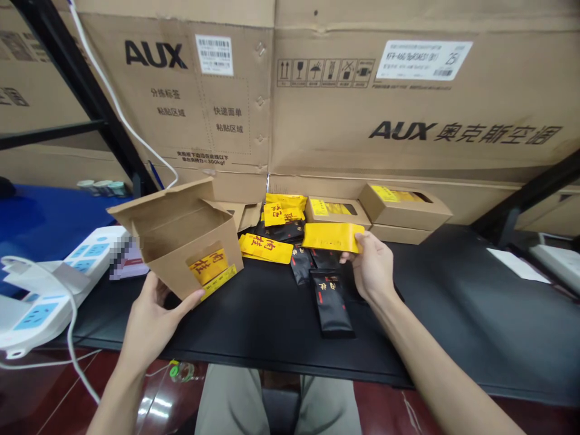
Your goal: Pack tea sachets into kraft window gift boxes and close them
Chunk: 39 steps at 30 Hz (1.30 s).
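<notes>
My left hand [156, 317] grips the lower edge of a brown cardboard box [170, 257], tilted with its lid up. Through the window in its front a yellow packet [209, 267] shows. Between thumb and fingers, my right hand [372, 266] pinches a yellow packet [333, 237] by its right end, above the black table. Several black packets [332, 305] lie below and left of that hand. Between the hands are more yellow packets [266, 248], some flat and some piled [284, 209] on black ones toward the back.
Closed brown boxes with windows [403, 205] stand at the back right. Large AUX cartons [326, 133] form a wall behind the table [267, 326]. White power strips [63, 284] with cables lie at the left. Black metal bars [521, 199] slant at both sides.
</notes>
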Tool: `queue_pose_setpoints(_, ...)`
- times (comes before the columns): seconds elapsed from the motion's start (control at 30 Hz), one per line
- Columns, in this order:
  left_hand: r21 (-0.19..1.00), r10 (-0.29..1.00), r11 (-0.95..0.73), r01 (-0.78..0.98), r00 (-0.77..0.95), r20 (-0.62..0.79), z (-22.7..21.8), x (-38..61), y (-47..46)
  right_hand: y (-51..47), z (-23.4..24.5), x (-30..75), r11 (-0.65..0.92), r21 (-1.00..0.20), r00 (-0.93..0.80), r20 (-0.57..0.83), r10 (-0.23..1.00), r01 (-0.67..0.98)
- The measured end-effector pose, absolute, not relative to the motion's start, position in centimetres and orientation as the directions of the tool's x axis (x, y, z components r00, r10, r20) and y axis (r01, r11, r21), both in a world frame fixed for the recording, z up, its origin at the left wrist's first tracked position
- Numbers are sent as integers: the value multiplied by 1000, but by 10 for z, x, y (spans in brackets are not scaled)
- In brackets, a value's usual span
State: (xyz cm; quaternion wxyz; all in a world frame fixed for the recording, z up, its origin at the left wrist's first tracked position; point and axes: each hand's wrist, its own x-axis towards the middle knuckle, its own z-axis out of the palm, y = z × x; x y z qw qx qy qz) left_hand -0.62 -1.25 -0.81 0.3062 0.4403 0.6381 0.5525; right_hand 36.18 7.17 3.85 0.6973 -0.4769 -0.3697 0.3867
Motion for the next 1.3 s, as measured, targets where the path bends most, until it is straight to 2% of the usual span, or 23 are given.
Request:
queue_pose_setpoints(0.33,968,901,-1,252,-419,110,-8,-6,-13,70,41,359,204,-944,423,79,903,-260)
queue_pose_setpoints(1.3,960,898,-6,279,-420,128,-4,-4,-14,69,38,360,200,-945,366,95,926,-259)
